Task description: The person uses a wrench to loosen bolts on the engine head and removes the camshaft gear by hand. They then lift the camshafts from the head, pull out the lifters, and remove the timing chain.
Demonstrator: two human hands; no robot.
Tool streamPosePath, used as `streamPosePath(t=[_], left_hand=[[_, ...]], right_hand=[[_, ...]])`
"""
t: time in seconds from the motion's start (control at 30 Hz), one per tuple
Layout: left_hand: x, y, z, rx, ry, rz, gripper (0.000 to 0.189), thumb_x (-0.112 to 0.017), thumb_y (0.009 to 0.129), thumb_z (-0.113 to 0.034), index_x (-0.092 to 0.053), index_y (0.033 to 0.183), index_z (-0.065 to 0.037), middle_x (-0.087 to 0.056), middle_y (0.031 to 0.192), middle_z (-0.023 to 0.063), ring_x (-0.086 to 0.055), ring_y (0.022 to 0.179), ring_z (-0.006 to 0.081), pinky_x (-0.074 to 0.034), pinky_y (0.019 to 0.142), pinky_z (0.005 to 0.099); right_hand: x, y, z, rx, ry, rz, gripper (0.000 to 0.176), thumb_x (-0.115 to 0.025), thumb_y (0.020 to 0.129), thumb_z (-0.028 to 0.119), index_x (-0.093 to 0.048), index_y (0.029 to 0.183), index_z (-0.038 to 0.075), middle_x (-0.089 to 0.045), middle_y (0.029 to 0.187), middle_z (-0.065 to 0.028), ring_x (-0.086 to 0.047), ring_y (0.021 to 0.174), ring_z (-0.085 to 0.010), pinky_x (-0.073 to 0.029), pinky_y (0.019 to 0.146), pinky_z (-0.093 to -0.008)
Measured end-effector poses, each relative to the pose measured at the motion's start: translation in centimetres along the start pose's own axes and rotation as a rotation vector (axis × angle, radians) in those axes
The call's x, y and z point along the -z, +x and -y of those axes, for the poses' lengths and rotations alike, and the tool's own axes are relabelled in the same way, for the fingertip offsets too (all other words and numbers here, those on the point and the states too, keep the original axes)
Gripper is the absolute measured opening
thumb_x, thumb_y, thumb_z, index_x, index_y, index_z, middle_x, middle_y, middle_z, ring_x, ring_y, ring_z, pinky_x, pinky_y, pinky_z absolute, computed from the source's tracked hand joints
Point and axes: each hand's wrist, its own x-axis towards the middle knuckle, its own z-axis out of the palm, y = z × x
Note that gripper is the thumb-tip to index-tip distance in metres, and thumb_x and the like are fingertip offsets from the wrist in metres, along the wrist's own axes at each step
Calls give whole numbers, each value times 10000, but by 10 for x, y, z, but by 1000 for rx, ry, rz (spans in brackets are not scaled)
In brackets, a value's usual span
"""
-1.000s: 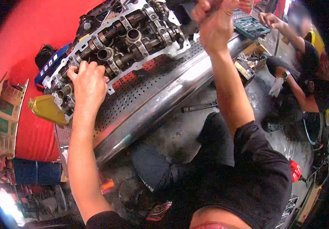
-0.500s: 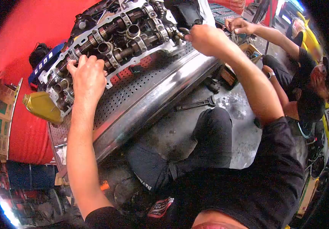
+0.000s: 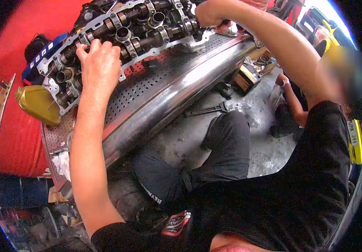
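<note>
an engine cylinder head (image 3: 147, 45) lies at a slant on a perforated metal bench (image 3: 147, 82), its camshafts exposed and 3 round, open collars facing up, in a workshop scene viewed from above. the worker's left hand (image 3: 101, 63) rests on the near side of the cylinder head, toward its left end, the fingers bent and slightly apart, with a narrow gap to the thumb. the right hand (image 3: 208, 14) reaches to the far right end of the cylinder head; its fingers are hidden, and whether they are wide, narrow or holding something cannot be told.

just beside the left end of the cylinder head is a gold-colored bottle (image 3: 38, 105), tilted. a blue object with white squares (image 3: 42, 59) sits beyond that end, against a red surface (image 3: 21, 25). crumpled white material (image 3: 62, 166) lies nearer the worker than the left end.

to the near side of the cylinder head, past the bench's polished, rounded rim, a long dark tool (image 3: 206, 110) lies on the floor, with a dark box (image 3: 248, 77) farther right. a person in a dark cap (image 3: 353, 75), features blurred, is well to the right of the cylinder head. another hand, wearing a wristwatch (image 3: 286, 82), shows between the box and that person.
</note>
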Motion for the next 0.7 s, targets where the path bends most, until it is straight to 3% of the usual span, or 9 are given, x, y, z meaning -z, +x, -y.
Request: streamPosePath(t=[0.07, 0.13, 0.2, 0.33, 0.4, 0.53, 0.57, 0.67, 0.7], left_hand=[[-1, 0, 0, 2, 16, -3, 92, -657, 806, -117, -740, 844, -103, -668, 892, 51, -598, 1025, 249, -378, 990, 594], [-1, 0, 0, -1, 16, -7, 122, -620, 833, -107, -742, 840, -101, -676, 884, 58, -600, 1023, 250, -377, 991, 604], [-2, 1, 0, -19, 17, -18, 149, -594, 847, -97, -742, 837, -96, -680, 874, 66, -604, 1014, 252, -375, 993, 610], [0, 1, 1, -30, 8, -11, 126, -614, 833, -101, -739, 835, -90, -682, 860, 72, -610, 1001, 255, -376, 985, 612], [2, 1, 1, 1, 5, 43, 110, -715, 807, -172, -725, 874, -86, -678, 908, 70, -599, 1032, 260, -366, 989, 591], [-1, 0, 2, 9, 43, 52, 180, -773, 789, -213, -717, 902, -85, -675, 931, 69, -595, 1046, 263, -362, 992, 582], [0, 0, 2, 10, 36, 48, 177, -773, 792, -216, -714, 897, -85, -674, 938, 71, -594, 1055, 266, -365, 991, 584], [2, 0, 0, -1, 34, 5, 88, -658, 816, -106, -731, 862, -90, -675, 880, 70, -610, 1011, 255, -375, 974, 608], [2, 0, 0, -2, 36, 14, 86, -668, 815, -112, -731, 870, -91, -675, 891, 68, -608, 1017, 254, -372, 978, 607]], right_hand=[[13, -25, 16, -167, 252, 80, 218, -585, 874, 92, -696, 760, -58, -684, 738, -199, -655, 548, -280, -546, 519, -427], [-1, -41, 25, -126, 240, -112, 190, -557, 871, 45, -690, 784, -59, -681, 732, -210, -663, 550, -309, -558, 526, -442], [-52, -48, 21, 120, -47, -565, 196, -570, 860, 69, -727, 917, -33, -721, 832, -238, -735, 748, -378, -601, 693, -481], [-93, -49, 50, -147, 511, -925, 195, -571, 893, 114, -648, 927, -62, -703, 903, -289, -702, 898, -461, -571, 788, -521], [-97, -45, 57, -204, 756, -1128, 197, -575, 886, 112, -622, 968, -60, -704, 928, -292, -693, 936, -470, -562, 837, -524], [-95, -56, 58, -229, 621, -924, 202, -580, 865, 96, -610, 990, -60, -700, 935, -301, -693, 939, -466, -554, 846, -517], [-97, -61, 57, -174, 562, -871, 118, -577, 871, 69, -617, 939, -19, -684, 824, -275, -691, 870, -458, -541, 787, -522], [-94, -97, 64, -128, 606, -816, 94, -570, 862, 58, -633, 884, -8, -683, 812, -269, -689, 853, -463, -544, 775, -525], [-104, -91, 62, -187, 633, -967, 98, -570, 855, 62, -644, 847, -2, -689, 828, -261, -689, 857, -459, -542, 773, -529]])
